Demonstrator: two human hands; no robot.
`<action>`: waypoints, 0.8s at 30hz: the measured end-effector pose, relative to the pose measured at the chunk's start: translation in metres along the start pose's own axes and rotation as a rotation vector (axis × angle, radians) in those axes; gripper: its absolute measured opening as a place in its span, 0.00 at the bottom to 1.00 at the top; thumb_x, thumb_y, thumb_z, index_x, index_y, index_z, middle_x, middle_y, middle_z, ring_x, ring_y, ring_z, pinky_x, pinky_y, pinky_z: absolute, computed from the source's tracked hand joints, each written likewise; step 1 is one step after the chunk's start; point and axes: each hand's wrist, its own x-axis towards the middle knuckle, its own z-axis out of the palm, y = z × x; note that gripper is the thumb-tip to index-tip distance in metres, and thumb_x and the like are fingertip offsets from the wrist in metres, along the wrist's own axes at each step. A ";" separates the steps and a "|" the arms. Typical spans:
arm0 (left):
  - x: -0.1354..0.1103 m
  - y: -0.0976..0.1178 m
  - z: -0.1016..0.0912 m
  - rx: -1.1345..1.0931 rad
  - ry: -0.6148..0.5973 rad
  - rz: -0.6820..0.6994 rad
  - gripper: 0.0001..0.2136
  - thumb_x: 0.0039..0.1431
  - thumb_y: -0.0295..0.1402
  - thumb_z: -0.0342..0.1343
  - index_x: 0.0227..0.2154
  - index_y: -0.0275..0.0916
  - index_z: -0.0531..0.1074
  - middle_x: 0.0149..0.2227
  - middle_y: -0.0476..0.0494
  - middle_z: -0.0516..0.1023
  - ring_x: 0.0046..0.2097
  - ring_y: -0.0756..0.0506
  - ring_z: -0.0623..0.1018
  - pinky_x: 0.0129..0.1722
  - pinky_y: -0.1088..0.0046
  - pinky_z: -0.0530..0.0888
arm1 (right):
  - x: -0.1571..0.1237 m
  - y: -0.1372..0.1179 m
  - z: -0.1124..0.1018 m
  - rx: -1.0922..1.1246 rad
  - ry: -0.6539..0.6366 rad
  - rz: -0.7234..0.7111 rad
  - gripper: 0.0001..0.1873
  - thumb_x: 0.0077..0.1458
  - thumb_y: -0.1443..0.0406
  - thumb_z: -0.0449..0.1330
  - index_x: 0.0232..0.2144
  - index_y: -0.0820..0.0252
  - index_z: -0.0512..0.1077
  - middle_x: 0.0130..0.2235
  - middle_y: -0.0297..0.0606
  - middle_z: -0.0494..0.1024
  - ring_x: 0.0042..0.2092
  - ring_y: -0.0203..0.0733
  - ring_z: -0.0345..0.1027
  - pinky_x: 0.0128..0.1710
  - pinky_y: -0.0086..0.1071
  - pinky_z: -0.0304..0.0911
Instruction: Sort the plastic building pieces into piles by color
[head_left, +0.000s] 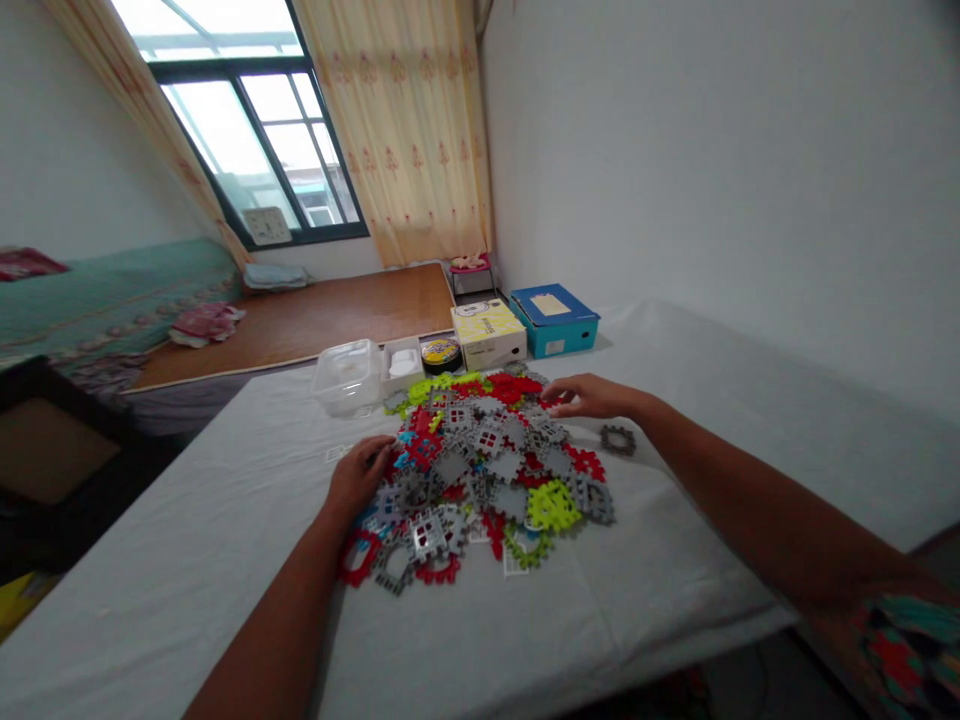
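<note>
A large heap of flat plastic interlocking pieces with toothed edges [504,465] lies on the cloth, in grey, red, lime green and some blue. My left hand [358,478] rests against the heap's left edge, fingers loosely curved with a gap between thumb and forefinger; its other fingertips are partly hidden. At the upper right of the heap my right hand [592,396] reaches in, thumb and fingers apart, close to red and grey pieces. Nothing clearly shows in either hand. One grey square ring piece [617,439] lies apart, below the right wrist.
Behind the heap stand a clear plastic tub [348,378], a small white box [403,364], a round black tin [441,355], a yellow-and-white box [489,334] and a blue box [555,320]. A white cloth [217,520] covers the table. A wall rises on the right.
</note>
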 end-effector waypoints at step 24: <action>0.000 0.000 -0.004 0.069 -0.053 0.031 0.20 0.59 0.48 0.45 0.39 0.42 0.78 0.43 0.43 0.81 0.46 0.41 0.79 0.49 0.64 0.74 | -0.006 0.110 0.005 0.126 0.697 0.566 0.25 0.56 0.57 0.58 0.54 0.61 0.68 0.45 0.49 0.77 0.36 0.41 0.72 0.34 0.31 0.70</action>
